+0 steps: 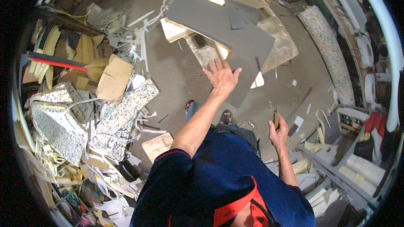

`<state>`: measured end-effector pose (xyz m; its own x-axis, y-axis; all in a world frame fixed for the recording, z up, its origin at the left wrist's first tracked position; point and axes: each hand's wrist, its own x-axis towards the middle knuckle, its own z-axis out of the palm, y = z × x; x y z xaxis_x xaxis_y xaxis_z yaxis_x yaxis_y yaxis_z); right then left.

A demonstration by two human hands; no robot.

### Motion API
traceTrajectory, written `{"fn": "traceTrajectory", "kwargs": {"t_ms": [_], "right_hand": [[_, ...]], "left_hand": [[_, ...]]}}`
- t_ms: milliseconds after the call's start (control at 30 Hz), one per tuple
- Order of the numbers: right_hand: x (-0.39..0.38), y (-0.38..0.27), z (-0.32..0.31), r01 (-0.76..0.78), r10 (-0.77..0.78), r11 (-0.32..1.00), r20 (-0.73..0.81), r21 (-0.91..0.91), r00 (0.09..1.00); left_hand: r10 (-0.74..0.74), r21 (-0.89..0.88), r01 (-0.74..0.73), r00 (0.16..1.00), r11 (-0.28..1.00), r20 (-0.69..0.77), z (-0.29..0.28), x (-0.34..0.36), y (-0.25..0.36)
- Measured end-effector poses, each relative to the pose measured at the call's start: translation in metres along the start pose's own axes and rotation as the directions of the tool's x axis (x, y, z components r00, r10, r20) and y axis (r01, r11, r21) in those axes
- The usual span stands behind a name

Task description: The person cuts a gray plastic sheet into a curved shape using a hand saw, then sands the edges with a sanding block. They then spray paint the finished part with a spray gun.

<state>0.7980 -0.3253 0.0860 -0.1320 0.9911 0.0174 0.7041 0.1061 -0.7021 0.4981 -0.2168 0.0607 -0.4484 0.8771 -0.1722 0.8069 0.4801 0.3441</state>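
Note:
A large dark grey foam sheet (227,25) lies tilted over cream foam blocks (174,30) on a low worn platform (280,42). My left hand (222,77) is stretched out with fingers spread, at the sheet's near edge, the thumb over its corner; it grips nothing. Lower right, my right hand (278,133) is closed around the wooden handle of a knife (276,119) whose thin blade points up and away from me. My sandalled feet (227,117) stand on the concrete floor below.
Speckled foam offcuts (59,122), cardboard (113,80) and a red-handled broom (59,64) are heaped at the left. A wooden block (158,145) lies near my feet. A long speckled foam roll (332,54) and a metal rack with cream foam pieces (362,172) stand at the right.

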Motion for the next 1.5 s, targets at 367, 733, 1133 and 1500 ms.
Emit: {"fn": "traceTrajectory", "kwargs": {"t_ms": [367, 733, 1133, 1500], "right_hand": [[0.174, -0.142, 0.142, -0.162, 0.174, 0.978, -0.086, 0.13, 0.981], [0.235, -0.302, 0.28, -0.38, 0.409, 0.903, -0.131, 0.201, 0.903], [0.291, -0.353, 0.34, -0.56, 0.621, 0.784, -0.336, 0.269, 0.708], [0.301, -0.524, 0.447, -0.751, 0.85, 0.511, -0.375, 0.419, 0.37]], "left_hand": [[-0.081, -0.529, -0.127, 0.932, 0.839, -0.352, -0.107, 0.194, -0.196], [0.182, -0.731, -0.19, 0.979, 0.655, -0.091, -0.19, 0.411, -0.301], [0.577, -0.616, -0.181, 0.615, 0.767, 0.538, -0.137, 0.544, -0.215], [0.578, -0.582, -0.079, 0.28, 0.81, 0.766, -0.12, 0.643, -0.202]]}}
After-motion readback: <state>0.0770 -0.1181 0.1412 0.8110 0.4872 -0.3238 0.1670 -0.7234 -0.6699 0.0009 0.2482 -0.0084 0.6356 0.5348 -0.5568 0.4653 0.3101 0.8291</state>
